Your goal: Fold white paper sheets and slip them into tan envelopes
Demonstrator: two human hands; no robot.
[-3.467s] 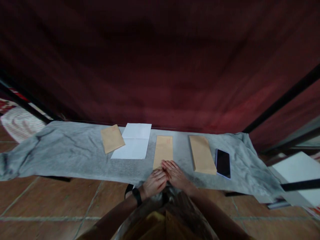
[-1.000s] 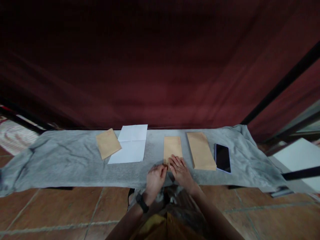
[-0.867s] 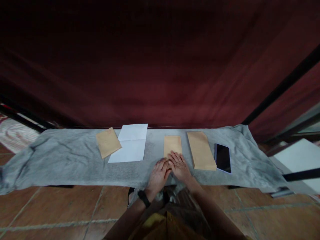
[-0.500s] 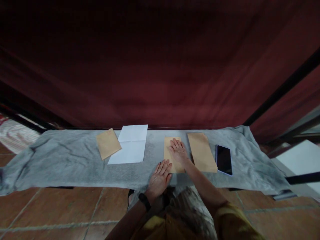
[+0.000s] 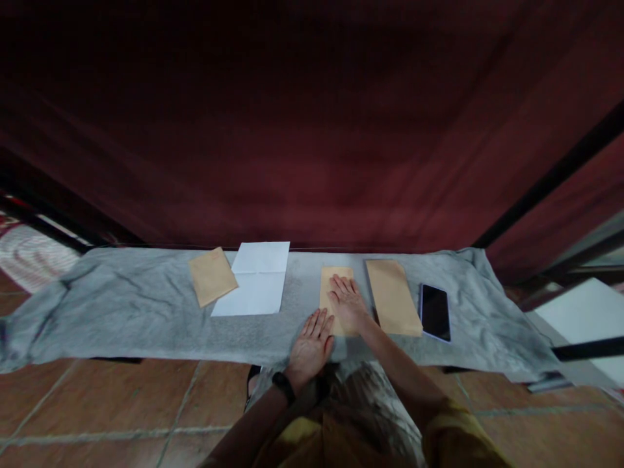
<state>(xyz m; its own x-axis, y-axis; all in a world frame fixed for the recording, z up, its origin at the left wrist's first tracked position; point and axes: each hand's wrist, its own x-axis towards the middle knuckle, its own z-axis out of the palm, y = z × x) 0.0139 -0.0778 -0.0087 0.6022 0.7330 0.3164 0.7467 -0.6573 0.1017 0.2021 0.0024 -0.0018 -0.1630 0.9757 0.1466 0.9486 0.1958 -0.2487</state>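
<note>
A narrow brown paper envelope (image 5: 327, 296) lies flat on the grey cloth in front of me. My right hand (image 5: 349, 301) rests palm down on its upper middle, fingers stretched out. At its lower left corner my left hand (image 5: 312, 341) lies flat with fingers extended, a dark band on the wrist. Part of the envelope is hidden under both hands. Just right of it is a stack of brown envelopes (image 5: 394, 298), close to my right forearm.
The grey cloth (image 5: 146, 312) covers a long narrow bench. On the left, another brown envelope (image 5: 213, 276) overlaps a creased white sheet (image 5: 256, 286). A phone (image 5: 435, 312) lies right of the stack. Behind hangs a dark red curtain (image 5: 312, 162); a white board (image 5: 582, 318) stands far right.
My hands were together at the envelope's near end; the right hand has moved up onto its middle, while the left stays at the lower left corner with fingers now straightened.
</note>
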